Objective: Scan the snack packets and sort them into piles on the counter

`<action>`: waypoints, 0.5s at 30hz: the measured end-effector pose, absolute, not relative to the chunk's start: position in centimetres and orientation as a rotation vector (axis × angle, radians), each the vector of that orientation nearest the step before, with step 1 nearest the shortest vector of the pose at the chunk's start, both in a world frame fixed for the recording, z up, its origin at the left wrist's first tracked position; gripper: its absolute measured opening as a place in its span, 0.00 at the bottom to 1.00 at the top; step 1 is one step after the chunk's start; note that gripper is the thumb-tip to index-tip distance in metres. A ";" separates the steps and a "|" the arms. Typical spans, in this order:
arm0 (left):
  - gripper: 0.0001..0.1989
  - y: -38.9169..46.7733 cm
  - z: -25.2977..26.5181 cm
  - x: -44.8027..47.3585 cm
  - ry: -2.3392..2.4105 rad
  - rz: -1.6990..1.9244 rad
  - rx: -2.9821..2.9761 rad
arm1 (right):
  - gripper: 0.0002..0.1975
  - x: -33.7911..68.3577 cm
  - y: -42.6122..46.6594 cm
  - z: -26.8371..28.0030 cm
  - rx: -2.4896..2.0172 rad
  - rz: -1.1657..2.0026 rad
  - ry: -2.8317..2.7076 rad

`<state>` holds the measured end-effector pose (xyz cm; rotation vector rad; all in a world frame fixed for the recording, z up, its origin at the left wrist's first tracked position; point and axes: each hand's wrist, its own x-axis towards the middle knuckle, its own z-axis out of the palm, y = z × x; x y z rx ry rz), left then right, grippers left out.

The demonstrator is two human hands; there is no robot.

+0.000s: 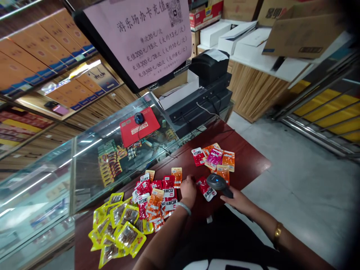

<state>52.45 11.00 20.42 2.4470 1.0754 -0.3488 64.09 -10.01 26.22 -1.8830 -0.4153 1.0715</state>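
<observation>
My right hand (239, 200) is closed round the handle of a black barcode scanner (217, 182), its head over a red and white snack packet (208, 192) on the table. The fingers of my left hand (188, 190) are curled on the tabletop beside an orange snack packet (176, 177); whether they pinch anything is hidden. Left of that hand lies a pile of red and orange snack packets (156, 202), with yellow snack packets (128, 238) heaped further left. Beyond the scanner is a smaller group of snack packets (215, 156) in magenta, orange and red.
The dark red table (247, 150) adjoins a glass display counter (84, 165) carrying a red mat (140, 126) and a mouse (138, 118). A monitor back with a pink sign (143, 45) and a black receipt printer (210, 65) stand behind. Cartons (303, 32) are at right.
</observation>
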 end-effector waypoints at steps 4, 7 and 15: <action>0.33 9.1 21.0 51.5 0.991 -0.286 2.582 | 0.23 63.7 -9.1 26.6 -1.891 1.096 -0.448; 0.41 7.4 21.0 51.9 0.845 -0.360 2.641 | 0.23 63.8 -9.1 26.7 -1.917 1.100 -0.432; 0.13 11.3 21.5 53.1 0.853 -0.520 2.335 | 0.28 64.4 -9.5 24.4 -1.920 1.091 -0.478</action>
